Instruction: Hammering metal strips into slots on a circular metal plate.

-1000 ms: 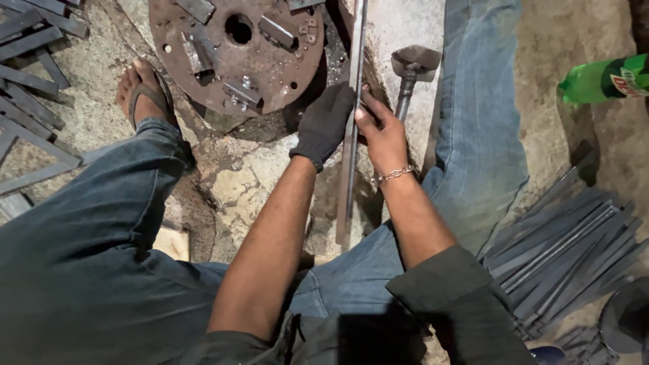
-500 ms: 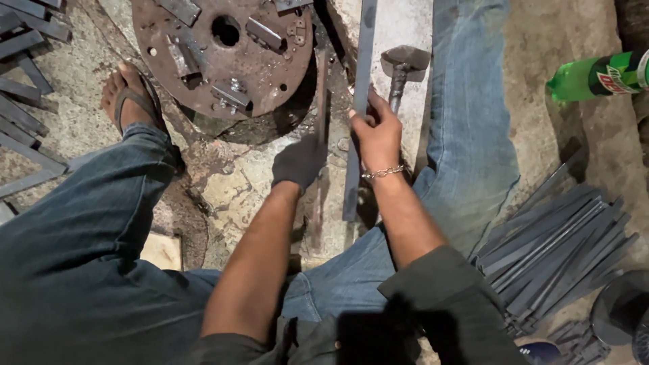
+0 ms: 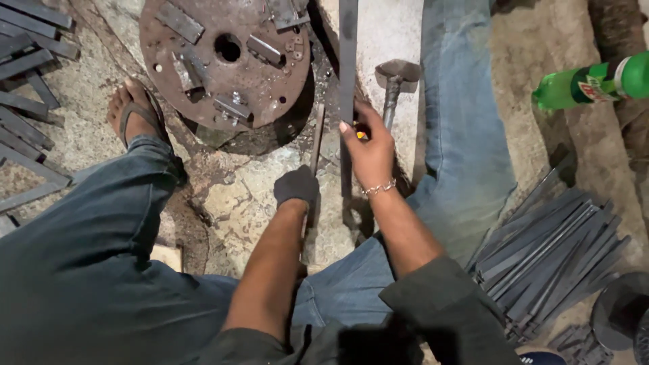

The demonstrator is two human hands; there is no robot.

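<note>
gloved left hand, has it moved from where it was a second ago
Yes. The gloved left hand has drawn back toward the body, away from the rusty round plate. It was up beside the right hand on the flat metal bar; now it sits lower, on a thinner rod.

Rough cracked stone floor (image 3: 250, 196), pale slab (image 3: 399, 34), dusty ground, dim, possibly indoor light

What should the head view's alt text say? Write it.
Right hand grips a long flat metal bar on the ground, while the gloved left hand closes on a thin rod. A rusty round plate and a hammer lie ahead.
</note>
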